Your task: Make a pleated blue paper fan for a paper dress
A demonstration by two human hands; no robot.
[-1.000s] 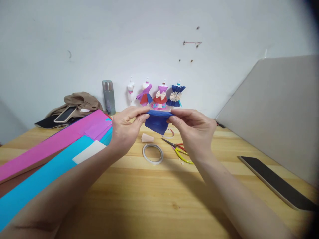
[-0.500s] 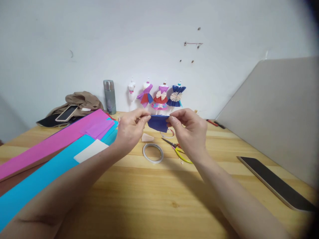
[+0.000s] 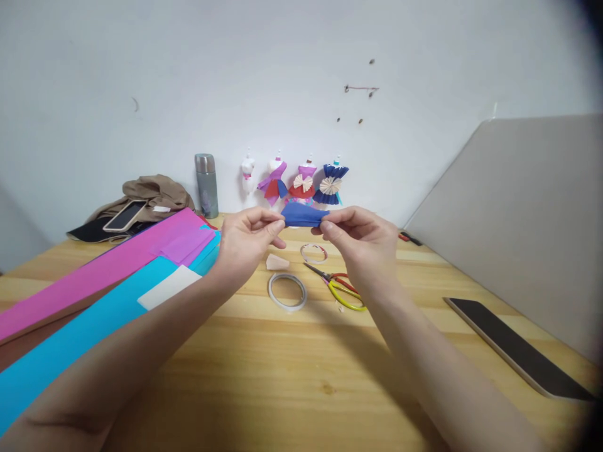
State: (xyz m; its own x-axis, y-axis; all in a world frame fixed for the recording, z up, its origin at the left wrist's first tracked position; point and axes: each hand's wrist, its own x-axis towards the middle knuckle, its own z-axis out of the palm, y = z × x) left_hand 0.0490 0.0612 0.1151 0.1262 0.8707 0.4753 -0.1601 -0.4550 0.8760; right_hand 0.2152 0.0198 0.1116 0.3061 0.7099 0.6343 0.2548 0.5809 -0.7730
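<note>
A small piece of blue paper [image 3: 304,215] is stretched between my two hands above the wooden table. My left hand [image 3: 252,238] pinches its left end between thumb and fingers. At the other end, my right hand [image 3: 360,242] grips the paper the same way. Below lie a white ring of tape [image 3: 287,307], a thinner ring [image 3: 314,253] and a small folded beige paper [image 3: 277,262]. Scissors [image 3: 336,285] with yellow and red handles rest partly behind my right wrist. Against the wall stand several small dress forms, one in a pleated blue paper dress [image 3: 332,182].
Pink paper [image 3: 117,270] and bright blue paper [image 3: 94,339] spread across the left side, with a white piece [image 3: 169,287] on top. Behind them are a phone [image 3: 125,215], brown cloth [image 3: 160,191] and a flask [image 3: 206,188]. A dark tablet-like slab [image 3: 513,345] lies right, near a pale panel [image 3: 527,220].
The blue paper has been turned: its loose flap hung down before, and now it rises above the line between my fingers. Both hands still pinch its ends.
</note>
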